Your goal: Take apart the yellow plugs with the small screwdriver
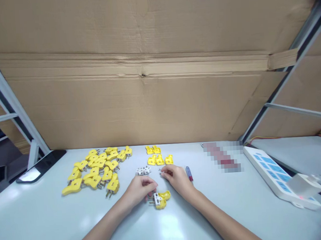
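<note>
My left hand (pixel 142 189) is over the table just left of an opened yellow plug, its thumb and fingers drawn together; what they hold, if anything, is hidden. That plug shows a white core (pixel 157 200) with metal pins pointing left, beside a yellow shell half (pixel 161 204) and another half (pixel 165 195). Farther right, my right hand (pixel 176 176) pinches at a tiny piece at its fingertips, too small to name. Two white plug cores (pixel 143 171) lie behind my left hand. Several yellow shell halves (pixel 159 160) stand in rows behind them. A screwdriver (pixel 189 173) lies right of my right hand.
Many yellow plugs (pixel 94 172) are heaped at the left. A white power strip (pixel 278 178) with a plugged-in adapter (pixel 304 186) lies at the right, and a dark flat device (pixel 43 165) at the far left. Cardboard (pixel 154 109) stands along the table's back.
</note>
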Demonstrator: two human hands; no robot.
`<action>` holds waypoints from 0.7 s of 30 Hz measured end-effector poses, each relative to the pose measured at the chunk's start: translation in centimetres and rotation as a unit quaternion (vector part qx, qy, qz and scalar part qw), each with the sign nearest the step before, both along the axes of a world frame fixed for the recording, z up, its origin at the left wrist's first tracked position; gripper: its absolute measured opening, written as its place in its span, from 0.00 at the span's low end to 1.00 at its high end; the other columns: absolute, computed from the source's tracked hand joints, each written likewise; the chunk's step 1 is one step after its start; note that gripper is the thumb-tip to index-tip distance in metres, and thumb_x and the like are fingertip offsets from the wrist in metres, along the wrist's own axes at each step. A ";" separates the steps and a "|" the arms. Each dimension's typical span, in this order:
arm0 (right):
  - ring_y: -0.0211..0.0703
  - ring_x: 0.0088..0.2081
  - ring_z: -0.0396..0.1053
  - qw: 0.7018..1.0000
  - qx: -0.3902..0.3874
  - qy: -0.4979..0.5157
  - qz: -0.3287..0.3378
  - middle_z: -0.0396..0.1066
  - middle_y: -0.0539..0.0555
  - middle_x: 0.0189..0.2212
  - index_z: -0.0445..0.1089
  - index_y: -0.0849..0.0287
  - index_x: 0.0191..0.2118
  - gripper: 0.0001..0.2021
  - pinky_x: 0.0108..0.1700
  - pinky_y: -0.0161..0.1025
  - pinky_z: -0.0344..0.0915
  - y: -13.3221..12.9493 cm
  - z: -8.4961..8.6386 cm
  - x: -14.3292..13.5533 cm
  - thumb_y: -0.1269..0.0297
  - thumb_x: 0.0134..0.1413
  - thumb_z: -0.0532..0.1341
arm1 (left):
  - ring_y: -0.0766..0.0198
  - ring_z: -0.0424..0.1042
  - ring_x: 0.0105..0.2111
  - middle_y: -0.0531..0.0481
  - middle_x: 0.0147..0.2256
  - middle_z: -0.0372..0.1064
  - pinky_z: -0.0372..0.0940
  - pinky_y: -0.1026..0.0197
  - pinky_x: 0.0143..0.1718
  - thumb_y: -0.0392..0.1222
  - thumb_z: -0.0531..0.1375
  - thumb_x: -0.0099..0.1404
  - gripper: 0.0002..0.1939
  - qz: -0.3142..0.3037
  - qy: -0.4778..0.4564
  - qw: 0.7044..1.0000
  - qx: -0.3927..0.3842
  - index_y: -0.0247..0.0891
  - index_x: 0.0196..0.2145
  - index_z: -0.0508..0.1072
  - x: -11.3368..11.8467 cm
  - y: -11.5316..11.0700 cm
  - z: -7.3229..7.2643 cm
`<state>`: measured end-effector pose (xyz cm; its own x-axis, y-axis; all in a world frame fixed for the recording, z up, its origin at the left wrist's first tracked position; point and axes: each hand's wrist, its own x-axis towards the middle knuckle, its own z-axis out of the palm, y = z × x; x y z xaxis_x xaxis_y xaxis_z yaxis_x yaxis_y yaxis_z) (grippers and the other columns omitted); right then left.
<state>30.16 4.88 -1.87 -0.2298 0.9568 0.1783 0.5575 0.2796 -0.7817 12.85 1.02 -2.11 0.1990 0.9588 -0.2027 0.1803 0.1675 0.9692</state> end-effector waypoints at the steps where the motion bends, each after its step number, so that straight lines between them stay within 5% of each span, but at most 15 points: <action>1: 0.46 0.30 0.73 1.000 -0.006 -0.001 0.004 0.77 0.55 0.27 0.75 0.60 0.28 0.05 0.36 0.38 0.65 -0.1 0.1 -0.1 0.72 0.47 0.61 | 0.68 0.64 0.21 0.50 0.24 0.71 0.57 0.67 0.19 0.48 0.61 0.48 0.15 0.001 0.000 1.000 -0.001 0.32 0.27 0.74 0.0 0.0 0.0; 14: 0.42 0.28 0.70 0.991 -0.077 -0.096 0.045 0.75 0.54 0.24 0.72 0.61 0.26 0.03 0.32 0.35 0.61 -1.1 1.6 1.8 0.73 0.46 0.62 | 0.67 0.66 0.23 0.50 0.24 0.71 0.57 0.67 0.20 0.47 0.60 0.48 0.14 -0.001 0.009 1.000 0.002 0.32 0.27 0.74 -0.1 -0.3 0.2; 21: 0.44 0.33 0.70 0.988 0.038 -0.123 0.091 0.72 0.54 0.28 0.68 0.59 0.26 0.09 0.36 0.38 0.63 -0.6 0.3 1.9 0.78 0.51 0.56 | 0.67 0.66 0.22 0.49 0.24 0.71 0.58 0.66 0.20 0.47 0.60 0.50 0.14 -0.006 0.015 1.000 0.016 0.32 0.28 0.75 -0.2 -0.2 -0.4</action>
